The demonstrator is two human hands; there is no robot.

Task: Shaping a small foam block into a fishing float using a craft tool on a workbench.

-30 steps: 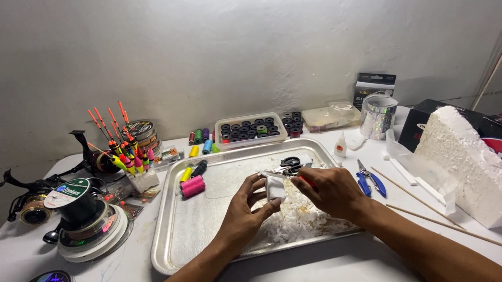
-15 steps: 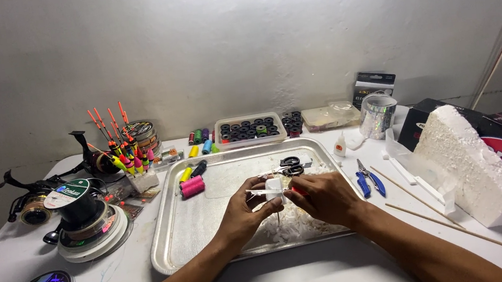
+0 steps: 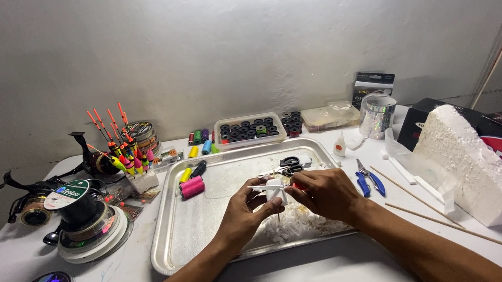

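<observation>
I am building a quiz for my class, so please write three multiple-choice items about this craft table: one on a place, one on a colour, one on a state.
1. Where do the blue-handled pliers lie?
A. inside the tray
B. on the table right of the metal tray
C. on the foam block

2. What colour is the thread spool lying in the tray's far left corner?
A. pink
B. black
C. white

3. How is the small white foam piece held?
A. lying free in the tray
B. by one hand only
C. between the left hand and right hand, above the tray

Answers: 1 B, the pliers rest outside the tray's right rim. 2 A, the spool is bright pink. 3 C, fingers of both hands pinch it.
</observation>
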